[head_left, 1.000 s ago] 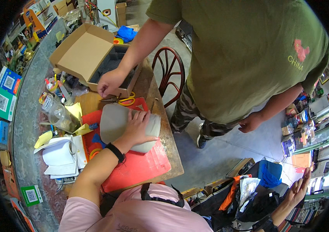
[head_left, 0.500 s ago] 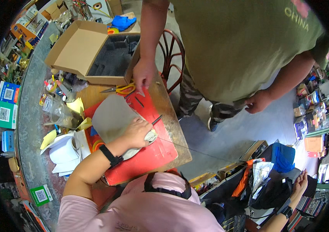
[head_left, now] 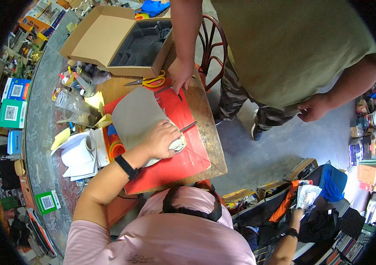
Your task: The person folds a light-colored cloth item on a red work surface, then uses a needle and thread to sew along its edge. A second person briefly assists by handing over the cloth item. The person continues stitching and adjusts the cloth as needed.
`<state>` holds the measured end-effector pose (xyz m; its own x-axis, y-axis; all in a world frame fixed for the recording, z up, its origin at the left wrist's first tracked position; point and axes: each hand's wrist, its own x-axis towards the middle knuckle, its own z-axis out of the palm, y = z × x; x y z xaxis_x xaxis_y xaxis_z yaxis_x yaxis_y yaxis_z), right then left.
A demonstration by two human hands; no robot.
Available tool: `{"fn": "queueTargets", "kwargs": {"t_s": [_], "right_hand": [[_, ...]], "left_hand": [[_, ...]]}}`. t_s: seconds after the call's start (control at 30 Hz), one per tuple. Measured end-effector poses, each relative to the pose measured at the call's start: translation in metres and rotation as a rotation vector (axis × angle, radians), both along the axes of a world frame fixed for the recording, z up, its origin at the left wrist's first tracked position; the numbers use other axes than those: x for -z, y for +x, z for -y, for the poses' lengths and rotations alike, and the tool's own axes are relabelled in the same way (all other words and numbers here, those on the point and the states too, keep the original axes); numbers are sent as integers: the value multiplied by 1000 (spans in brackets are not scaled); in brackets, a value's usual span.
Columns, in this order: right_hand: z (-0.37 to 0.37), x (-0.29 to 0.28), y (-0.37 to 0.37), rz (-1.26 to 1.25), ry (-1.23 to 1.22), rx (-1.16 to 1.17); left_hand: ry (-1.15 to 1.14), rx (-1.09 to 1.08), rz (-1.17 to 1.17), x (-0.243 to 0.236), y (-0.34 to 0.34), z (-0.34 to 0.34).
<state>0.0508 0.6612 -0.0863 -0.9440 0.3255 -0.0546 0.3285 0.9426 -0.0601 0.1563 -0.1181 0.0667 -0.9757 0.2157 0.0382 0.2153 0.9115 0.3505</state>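
Note:
My left hand (head_left: 163,139), a black band at its wrist, grips the near edge of a large rounded grey piece of material (head_left: 137,112) lying on a red sheet (head_left: 174,170). A bunched, pale edge (head_left: 178,144) shows by the fingers. A thin dark rod-like tool (head_left: 189,126) sticks out beside them, its other end hidden. A fine dark thread (head_left: 203,155) trails right from the piece. Far to the right, my right hand (head_left: 297,215) is beside a whitish packet (head_left: 307,195); its fingers look bunched, and what they hold is too small to make out.
Another person's hand (head_left: 182,73) touches the red sheet's far edge, near yellow-handled scissors (head_left: 152,81). Behind stands an open cardboard box (head_left: 95,37) with dark foam. A paper roll (head_left: 79,150) and clear plastic jar (head_left: 76,108) are on the left. Bags and cartons fill the lower right.
My right hand has come left and inward, to the whitish packet. The thread hangs slacker. The other person's hand has moved down to the red sheet. My left hand keeps its hold.

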Motion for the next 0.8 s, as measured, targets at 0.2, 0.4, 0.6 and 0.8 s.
{"fn": "queueTargets", "kwargs": {"t_s": [0.2,0.4,0.6,0.8], "right_hand": [[363,-23,26,250,-1038,-441],[553,-53,47,419,-1187,-967],[580,-28,41,834,-1447,-601],[576,-40,32,1063,-1461,-536]], "left_hand": [[-41,-112,56,-4,22,-2],[108,-256,-71,-5,17,-26],[440,-437,-119,-3,47,-76],[1115,-981,247,80,64,-104]]}}
